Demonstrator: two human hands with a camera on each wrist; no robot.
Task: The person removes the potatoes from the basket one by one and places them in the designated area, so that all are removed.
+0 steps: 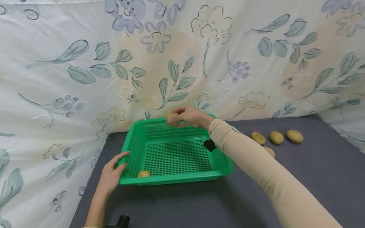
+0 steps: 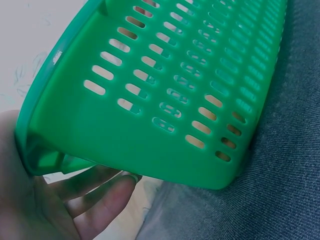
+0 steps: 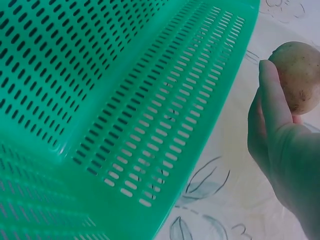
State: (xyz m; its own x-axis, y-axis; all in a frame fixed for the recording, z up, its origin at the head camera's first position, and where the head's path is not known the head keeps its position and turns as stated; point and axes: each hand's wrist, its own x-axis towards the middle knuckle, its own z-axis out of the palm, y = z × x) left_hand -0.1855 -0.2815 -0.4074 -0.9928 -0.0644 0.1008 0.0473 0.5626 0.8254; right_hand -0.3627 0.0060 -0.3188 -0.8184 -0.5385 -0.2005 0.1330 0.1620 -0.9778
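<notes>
A green plastic basket with slotted walls stands on the dark table. My left hand grips its left rim near the front corner; in the left wrist view the fingers curl under the rim's edge. My right hand holds a potato over the basket's far rim. The right wrist view has this potato between thumb and fingers, beyond the basket wall. Inside the basket, at the front left corner, lies another potato, partly hidden by the front rim.
Several potatoes lie on the table right of the basket, among them one potato farthest right and another partly behind my right sleeve. A floral cloth hangs behind the table and along its left side.
</notes>
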